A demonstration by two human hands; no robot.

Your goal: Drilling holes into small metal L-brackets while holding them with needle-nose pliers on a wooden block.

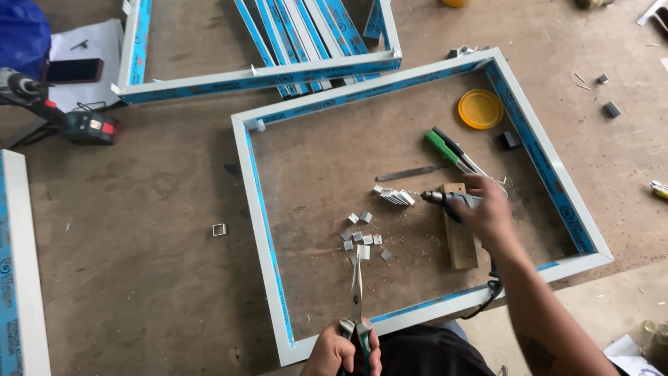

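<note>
Drilling step: left hand (342, 350) fingers squeeze long-nose pliers (356, 299) gripping a small metal piece (362, 251); right hand (489, 212) fingers wrap the drill (445, 200). Next I'd line the bit up on that piece.

Yellow round lid (480, 108) inside white frame (252, 188); second drill (59, 111) far left (beside phone (74, 70)); green-handled tool (443, 147)

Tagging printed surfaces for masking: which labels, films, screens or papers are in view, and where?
Blue printed protective film on white rectangular frame, centre: long strips.
Same blue film on stacked white profiles, top.
Dark phone screen, top left: black, unlit, red-edged.
White paper sheet under phone.
</note>
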